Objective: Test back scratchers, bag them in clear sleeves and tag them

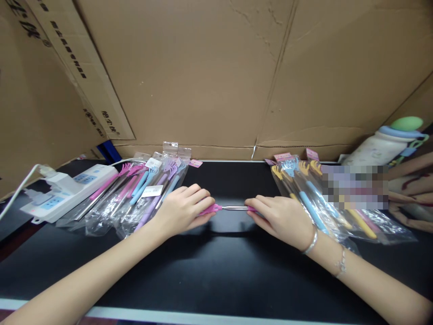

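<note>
A pink back scratcher (235,208) with a silver metal shaft lies level between my two hands, above the black tabletop. My left hand (187,205) is closed around its pink claw end, so most of the claw is hidden. On the other end, my right hand (279,219) pinches the pink handle, of which only a sliver shows. To the left of my left hand, clear bags hold back scratchers (144,180) in pink, blue and purple. Beyond my right hand lie more bagged back scratchers (311,198) in yellow and blue.
A white power strip (72,192) with plugs and cables sits at the left. Brown cardboard (196,81) walls the back and left side. At the right stands a tilted white bottle (379,146) with a green top, near another person's fingers (412,194). A pixelated patch covers part of the right-hand bags.
</note>
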`<control>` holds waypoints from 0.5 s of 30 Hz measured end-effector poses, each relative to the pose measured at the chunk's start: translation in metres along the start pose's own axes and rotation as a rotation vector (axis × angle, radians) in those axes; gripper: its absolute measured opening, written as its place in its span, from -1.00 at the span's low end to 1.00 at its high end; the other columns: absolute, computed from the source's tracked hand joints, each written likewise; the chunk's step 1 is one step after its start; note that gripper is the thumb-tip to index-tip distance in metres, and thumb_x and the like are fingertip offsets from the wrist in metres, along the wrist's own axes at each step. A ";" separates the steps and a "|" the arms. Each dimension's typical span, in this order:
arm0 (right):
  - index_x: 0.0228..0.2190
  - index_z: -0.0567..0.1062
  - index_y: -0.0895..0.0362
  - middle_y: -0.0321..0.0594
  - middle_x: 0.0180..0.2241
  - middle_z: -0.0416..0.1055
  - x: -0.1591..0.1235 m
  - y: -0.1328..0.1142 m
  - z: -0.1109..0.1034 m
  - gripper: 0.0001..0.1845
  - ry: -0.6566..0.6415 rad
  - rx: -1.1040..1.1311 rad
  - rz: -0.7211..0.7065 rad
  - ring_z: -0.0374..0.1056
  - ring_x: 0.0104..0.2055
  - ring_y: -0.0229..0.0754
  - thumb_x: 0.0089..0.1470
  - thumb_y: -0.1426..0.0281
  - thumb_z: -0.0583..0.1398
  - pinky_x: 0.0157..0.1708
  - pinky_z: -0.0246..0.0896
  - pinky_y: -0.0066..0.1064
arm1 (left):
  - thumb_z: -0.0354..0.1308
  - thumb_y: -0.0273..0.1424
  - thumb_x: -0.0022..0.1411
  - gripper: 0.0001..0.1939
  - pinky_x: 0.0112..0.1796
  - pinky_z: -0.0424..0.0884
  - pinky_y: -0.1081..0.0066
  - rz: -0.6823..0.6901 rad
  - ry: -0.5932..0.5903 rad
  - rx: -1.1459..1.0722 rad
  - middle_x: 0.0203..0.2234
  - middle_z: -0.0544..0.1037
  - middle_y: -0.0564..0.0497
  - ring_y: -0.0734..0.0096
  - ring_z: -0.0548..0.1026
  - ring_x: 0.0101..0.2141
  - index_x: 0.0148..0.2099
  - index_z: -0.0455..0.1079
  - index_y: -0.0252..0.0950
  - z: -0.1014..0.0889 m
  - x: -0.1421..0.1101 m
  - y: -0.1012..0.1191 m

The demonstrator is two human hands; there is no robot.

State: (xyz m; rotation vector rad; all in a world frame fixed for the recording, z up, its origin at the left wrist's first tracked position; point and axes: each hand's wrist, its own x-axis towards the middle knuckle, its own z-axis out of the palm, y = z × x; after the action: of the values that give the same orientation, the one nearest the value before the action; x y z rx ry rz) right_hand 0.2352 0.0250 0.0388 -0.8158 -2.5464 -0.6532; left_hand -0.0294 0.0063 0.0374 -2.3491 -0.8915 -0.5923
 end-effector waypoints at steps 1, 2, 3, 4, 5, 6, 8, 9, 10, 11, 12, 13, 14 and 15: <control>-0.28 0.46 0.12 -0.32 -0.49 0.43 0.000 -0.002 0.000 -0.70 0.002 0.002 -0.007 0.27 -0.58 -0.35 0.26 0.34 -0.04 -0.54 -0.10 -0.40 | 0.02 -0.30 0.31 -0.82 -0.39 0.20 0.41 0.009 0.001 0.014 -0.41 0.50 0.05 0.42 0.38 -0.38 -0.26 0.37 -0.28 0.000 0.000 0.002; -0.26 0.46 0.11 -0.33 -0.50 0.42 -0.001 -0.003 0.001 -0.71 0.005 0.004 -0.014 0.27 -0.58 -0.34 0.26 0.35 -0.04 -0.54 -0.11 -0.40 | 0.02 -0.32 0.31 -0.83 -0.40 0.19 0.40 0.018 0.000 0.025 -0.44 0.49 0.06 0.42 0.37 -0.40 -0.26 0.37 -0.28 0.001 0.000 0.003; -0.24 0.45 0.10 -0.35 -0.51 0.40 -0.001 -0.005 0.002 -0.72 0.007 0.005 -0.022 0.26 -0.58 -0.34 0.27 0.36 -0.04 -0.54 -0.11 -0.40 | 0.02 -0.33 0.31 -0.84 -0.42 0.17 0.40 0.028 -0.001 0.033 -0.47 0.48 0.07 0.42 0.36 -0.42 -0.26 0.37 -0.27 0.001 0.001 0.006; -0.22 0.45 0.09 -0.36 -0.53 0.39 -0.001 -0.006 0.003 -0.72 0.005 0.006 -0.030 0.26 -0.57 -0.34 0.27 0.35 -0.04 -0.54 -0.12 -0.39 | 0.02 -0.34 0.31 -0.85 -0.43 0.15 0.39 0.039 -0.001 0.035 -0.51 0.45 0.09 0.42 0.35 -0.43 -0.26 0.36 -0.26 0.003 0.001 0.008; -0.23 0.45 0.08 -0.37 -0.54 0.37 -0.002 -0.008 0.004 -0.72 0.004 0.007 -0.038 0.26 -0.57 -0.34 0.28 0.34 -0.05 -0.54 -0.13 -0.39 | 0.01 -0.35 0.31 -0.86 -0.44 0.13 0.39 0.051 0.000 0.029 -0.54 0.43 0.10 0.42 0.34 -0.44 -0.26 0.36 -0.25 0.004 0.001 0.011; -0.27 0.45 0.08 -0.37 -0.56 0.35 -0.002 -0.009 0.005 -0.70 0.001 0.007 -0.046 0.26 -0.57 -0.34 0.29 0.31 -0.05 -0.55 -0.14 -0.39 | 0.01 -0.35 0.32 -0.85 -0.45 0.12 0.38 0.061 -0.001 0.019 -0.56 0.41 0.11 0.42 0.34 -0.45 -0.28 0.36 -0.25 0.006 0.001 0.013; -0.36 0.45 0.09 -0.37 -0.59 0.32 0.000 -0.011 0.005 -0.65 -0.008 0.004 -0.058 0.24 -0.57 -0.34 0.29 0.27 -0.06 -0.55 -0.16 -0.38 | 0.01 -0.34 0.33 -0.83 -0.46 0.10 0.38 0.062 -0.007 0.000 -0.58 0.38 0.11 0.43 0.33 -0.46 -0.31 0.35 -0.24 0.007 0.003 0.018; -0.40 0.44 0.10 -0.37 -0.59 0.31 0.001 -0.011 0.004 -0.63 -0.006 -0.006 -0.060 0.22 -0.57 -0.35 0.29 0.26 -0.06 -0.55 -0.16 -0.38 | 0.01 -0.33 0.33 -0.82 -0.47 0.09 0.38 0.057 -0.010 -0.002 -0.58 0.38 0.11 0.44 0.33 -0.47 -0.32 0.34 -0.24 0.006 0.004 0.019; -0.42 0.43 0.10 -0.36 -0.60 0.31 0.003 -0.011 0.001 -0.63 0.001 -0.022 -0.063 0.21 -0.58 -0.35 0.29 0.26 -0.06 -0.55 -0.17 -0.38 | 0.01 -0.32 0.33 -0.81 -0.47 0.09 0.38 0.054 -0.012 0.005 -0.58 0.38 0.11 0.43 0.32 -0.47 -0.33 0.34 -0.24 0.004 0.005 0.019; -0.44 0.43 0.10 -0.36 -0.60 0.30 0.005 -0.010 -0.003 -0.63 0.014 -0.047 -0.066 0.19 -0.57 -0.35 0.29 0.27 -0.05 -0.54 -0.17 -0.38 | 0.01 -0.32 0.33 -0.80 -0.47 0.08 0.37 0.054 -0.012 0.023 -0.58 0.38 0.11 0.43 0.32 -0.47 -0.34 0.34 -0.24 0.001 0.006 0.017; -0.44 0.44 0.09 -0.36 -0.60 0.30 0.006 -0.007 -0.009 -0.64 0.032 -0.080 -0.071 0.18 -0.57 -0.34 0.29 0.28 -0.04 -0.53 -0.16 -0.38 | 0.01 -0.32 0.32 -0.81 -0.47 0.09 0.37 0.057 -0.008 0.051 -0.58 0.39 0.11 0.43 0.32 -0.46 -0.34 0.34 -0.23 -0.004 0.007 0.013; -0.43 0.45 0.09 -0.35 -0.60 0.30 0.007 -0.003 -0.017 -0.65 0.054 -0.120 -0.072 0.18 -0.56 -0.34 0.28 0.29 -0.03 -0.52 -0.15 -0.38 | 0.02 -0.32 0.32 -0.82 -0.46 0.09 0.37 0.060 0.001 0.090 -0.57 0.40 0.11 0.42 0.33 -0.45 -0.33 0.35 -0.23 -0.011 0.008 0.008; -0.43 0.46 0.08 -0.34 -0.60 0.31 0.007 0.004 -0.025 -0.66 0.082 -0.169 -0.068 0.18 -0.55 -0.32 0.27 0.29 -0.02 -0.51 -0.14 -0.37 | 0.03 -0.33 0.32 -0.84 -0.46 0.10 0.37 0.059 0.018 0.138 -0.55 0.42 0.10 0.41 0.34 -0.44 -0.32 0.35 -0.22 -0.018 0.008 0.000; -0.41 0.47 0.08 -0.33 -0.59 0.33 0.006 0.013 -0.034 -0.68 0.113 -0.224 -0.064 0.18 -0.55 -0.31 0.26 0.29 -0.01 -0.50 -0.13 -0.37 | 0.04 -0.35 0.31 -0.88 -0.45 0.11 0.38 0.054 0.042 0.197 -0.54 0.44 0.10 0.40 0.35 -0.42 -0.29 0.36 -0.20 -0.026 0.006 -0.009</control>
State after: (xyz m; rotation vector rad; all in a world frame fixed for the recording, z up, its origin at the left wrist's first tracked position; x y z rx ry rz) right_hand 0.2460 0.0183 0.0733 -0.7479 -2.4345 -0.9898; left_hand -0.0366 -0.0016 0.0638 -2.1688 -0.8254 -0.5059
